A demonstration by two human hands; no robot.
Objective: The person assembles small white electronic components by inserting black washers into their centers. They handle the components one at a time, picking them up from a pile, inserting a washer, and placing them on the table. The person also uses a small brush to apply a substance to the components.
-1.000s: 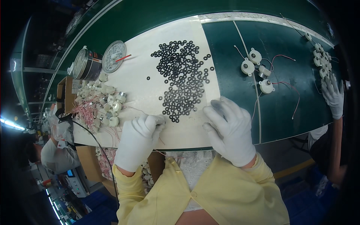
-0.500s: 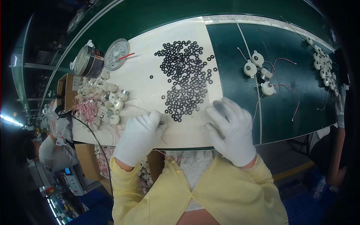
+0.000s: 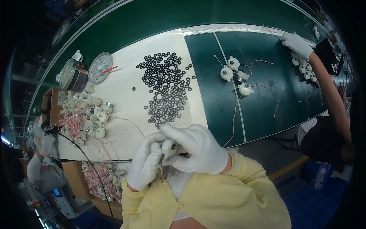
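Close to my body, a small white geared motor with a dark round centre faces up between my two gloved hands. My left hand is closed round its left side, with a wire hanging below the fingers. From the right, my right hand curls over the motor, thumb and fingers pressed against it. Its fingertips are partly hidden, so a small part in them cannot be made out. Just beyond my hands, many small black rings lie spread on the white sheet.
Piled motors with pink wires lie at left, before an open tin and its lid with a red stick. Several motors sit on the green mat at right. A co-worker's gloved hand reaches over the far right motors.
My hands have come together near my body, and the motor now shows between them. The whole view has shifted. A co-worker's arm has reached in at the right.
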